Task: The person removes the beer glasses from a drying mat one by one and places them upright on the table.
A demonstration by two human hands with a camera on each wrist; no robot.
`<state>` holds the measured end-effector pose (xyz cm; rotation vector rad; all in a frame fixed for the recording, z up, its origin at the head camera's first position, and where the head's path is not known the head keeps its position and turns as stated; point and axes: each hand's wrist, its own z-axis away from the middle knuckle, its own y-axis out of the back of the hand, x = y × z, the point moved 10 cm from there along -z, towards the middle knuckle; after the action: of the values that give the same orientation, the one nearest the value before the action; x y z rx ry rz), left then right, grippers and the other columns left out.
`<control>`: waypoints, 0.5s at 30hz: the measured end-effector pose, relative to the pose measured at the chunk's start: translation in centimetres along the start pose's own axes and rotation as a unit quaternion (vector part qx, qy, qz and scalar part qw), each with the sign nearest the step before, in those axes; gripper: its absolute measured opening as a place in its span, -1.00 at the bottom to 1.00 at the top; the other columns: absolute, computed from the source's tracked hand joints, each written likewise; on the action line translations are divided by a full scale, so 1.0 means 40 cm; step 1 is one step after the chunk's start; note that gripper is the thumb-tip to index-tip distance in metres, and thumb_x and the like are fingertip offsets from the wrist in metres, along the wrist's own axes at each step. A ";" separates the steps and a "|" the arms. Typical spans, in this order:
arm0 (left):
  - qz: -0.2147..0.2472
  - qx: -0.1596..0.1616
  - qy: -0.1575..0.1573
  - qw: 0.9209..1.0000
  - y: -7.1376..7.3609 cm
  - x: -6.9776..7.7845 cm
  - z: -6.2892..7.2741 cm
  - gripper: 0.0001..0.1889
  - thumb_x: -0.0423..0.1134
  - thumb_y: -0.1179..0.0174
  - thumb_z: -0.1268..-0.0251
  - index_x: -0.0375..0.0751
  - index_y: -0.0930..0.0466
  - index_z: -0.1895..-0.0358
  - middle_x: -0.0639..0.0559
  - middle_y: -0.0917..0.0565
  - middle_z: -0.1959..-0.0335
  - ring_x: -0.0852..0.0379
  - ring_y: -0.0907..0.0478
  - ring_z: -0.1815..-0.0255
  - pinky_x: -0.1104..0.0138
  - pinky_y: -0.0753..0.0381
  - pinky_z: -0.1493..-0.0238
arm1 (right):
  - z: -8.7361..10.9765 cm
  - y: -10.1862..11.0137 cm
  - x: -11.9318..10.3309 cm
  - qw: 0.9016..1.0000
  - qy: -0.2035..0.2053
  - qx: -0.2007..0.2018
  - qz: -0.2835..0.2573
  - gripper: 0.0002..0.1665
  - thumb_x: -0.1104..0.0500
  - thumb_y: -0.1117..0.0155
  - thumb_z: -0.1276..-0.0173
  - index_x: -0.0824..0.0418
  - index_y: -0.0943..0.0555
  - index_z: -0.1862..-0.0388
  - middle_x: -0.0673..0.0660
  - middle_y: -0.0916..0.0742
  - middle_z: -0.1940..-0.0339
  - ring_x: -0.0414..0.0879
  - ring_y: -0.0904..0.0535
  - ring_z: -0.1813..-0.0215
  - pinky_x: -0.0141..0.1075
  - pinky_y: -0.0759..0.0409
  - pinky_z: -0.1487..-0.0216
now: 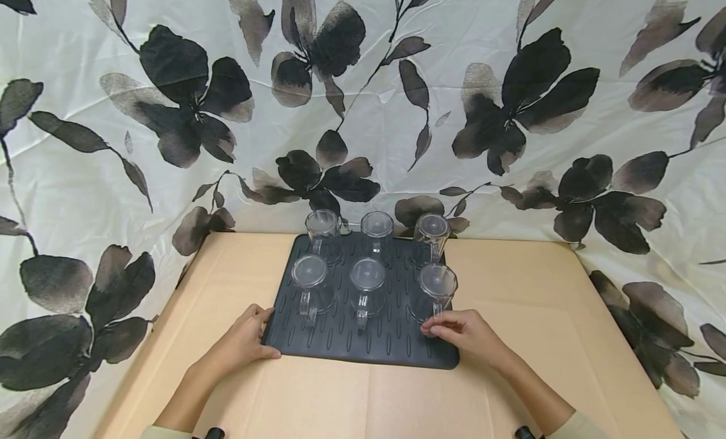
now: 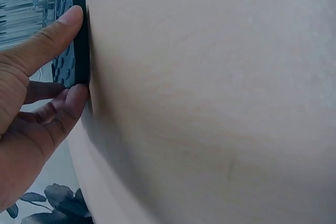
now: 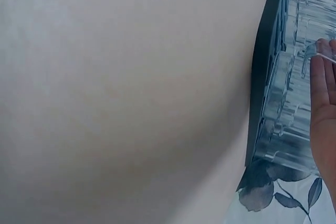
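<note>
A dark grey drying mat (image 1: pixel 334 346) with raised ridges lies on the table, bearing two rows of 3 clear glass mugs, turned bottom up. My left hand (image 1: pixel 245 338) grips the mat's front left corner, thumb at the front edge and fingers along the side; the left wrist view shows this thumb (image 2: pixel 65 22) against the mat's rim. At the mat's right, my right hand (image 1: pixel 466 332) pinches the handle of the front right glass mug (image 1: pixel 438 281). In the right wrist view the fingers (image 3: pixel 319 80) reach to that handle, partly cut off by the frame.
The front middle mug (image 1: pixel 367 275) and front left mug (image 1: pixel 309 273) have handles facing me. Behind them stand the back-row mugs, among them one at the right (image 1: pixel 432 227). A tan table surface (image 1: pixel 522 300) surrounds the mat, and a floral cloth (image 1: pixel 397 143) hangs behind it.
</note>
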<state>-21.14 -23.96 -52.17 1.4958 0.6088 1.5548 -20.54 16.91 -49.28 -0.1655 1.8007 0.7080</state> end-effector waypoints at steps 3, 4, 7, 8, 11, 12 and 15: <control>0.001 -0.003 0.009 1.000 -0.001 0.000 -0.001 0.10 -0.13 -0.72 0.29 -0.66 -0.37 -0.37 -0.18 -0.51 0.03 0.11 -0.46 0.25 0.33 -0.57 0.31 | 0.001 0.000 -0.002 1.000 0.000 0.011 0.011 -0.84 0.33 -0.31 -0.46 0.29 -0.77 0.06 0.21 -0.85 0.16 -0.10 -0.82 0.09 -0.40 -0.74 0.04; 0.000 -0.005 0.010 1.000 -0.001 0.001 -0.002 0.10 -0.14 -0.72 0.28 -0.65 -0.37 -0.37 -0.18 -0.51 0.03 0.11 -0.46 0.24 0.33 -0.57 0.31 | 0.001 0.001 -0.005 1.000 0.000 0.015 0.016 -0.84 0.33 -0.31 -0.46 0.28 -0.77 0.07 0.20 -0.85 0.17 -0.09 -0.82 0.10 -0.40 -0.74 0.05; 0.002 -0.007 0.018 1.000 -0.002 0.001 -0.004 0.08 -0.15 -0.72 0.26 -0.63 -0.37 -0.39 -0.18 -0.50 0.02 0.10 -0.48 0.22 0.33 -0.58 0.28 | 0.001 0.004 -0.010 0.999 -0.002 0.026 0.030 -0.85 0.31 -0.32 -0.46 0.26 -0.78 0.09 0.17 -0.85 0.18 -0.08 -0.82 0.12 -0.40 -0.75 0.07; 0.002 -0.006 0.015 1.000 -0.001 0.004 -0.004 0.07 -0.15 -0.71 0.25 -0.64 -0.37 -0.38 -0.19 -0.50 0.03 0.10 -0.48 0.23 0.33 -0.58 0.29 | 0.001 0.006 -0.012 0.999 -0.003 0.029 0.035 -0.86 0.30 -0.33 -0.45 0.25 -0.78 0.09 0.17 -0.86 0.19 -0.08 -0.83 0.12 -0.40 -0.75 0.08; 0.005 -0.006 0.020 1.000 0.000 0.006 -0.006 0.07 -0.17 -0.71 0.24 -0.63 -0.37 -0.39 -0.19 -0.50 0.02 0.09 -0.48 0.22 0.34 -0.59 0.27 | -0.001 0.012 -0.017 0.998 -0.005 0.036 0.042 -0.86 0.29 -0.35 -0.44 0.25 -0.78 0.10 0.16 -0.86 0.20 -0.04 -0.83 0.14 -0.41 -0.75 0.09; 0.004 -0.007 0.020 1.000 0.000 0.008 -0.006 0.07 -0.17 -0.71 0.24 -0.64 -0.37 -0.38 -0.20 -0.50 0.02 0.09 -0.48 0.22 0.33 -0.59 0.27 | -0.001 0.014 -0.019 0.998 -0.005 0.038 0.044 -0.86 0.29 -0.36 -0.43 0.25 -0.79 0.10 0.16 -0.86 0.20 -0.03 -0.83 0.14 -0.41 -0.75 0.10; -0.006 -0.011 0.023 1.000 0.000 0.012 -0.005 0.07 -0.16 -0.72 0.26 -0.64 -0.37 -0.38 -0.21 -0.50 0.02 0.10 -0.47 0.22 0.30 -0.59 0.25 | -0.003 0.019 -0.026 0.998 -0.001 0.042 0.052 -0.85 0.29 -0.38 -0.40 0.25 -0.79 0.10 0.16 -0.86 0.21 -0.02 -0.83 0.16 -0.41 -0.75 0.12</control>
<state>-21.28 -23.50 -51.96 1.4397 0.6242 1.5861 -20.61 17.21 -48.02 -0.0143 1.8433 0.7049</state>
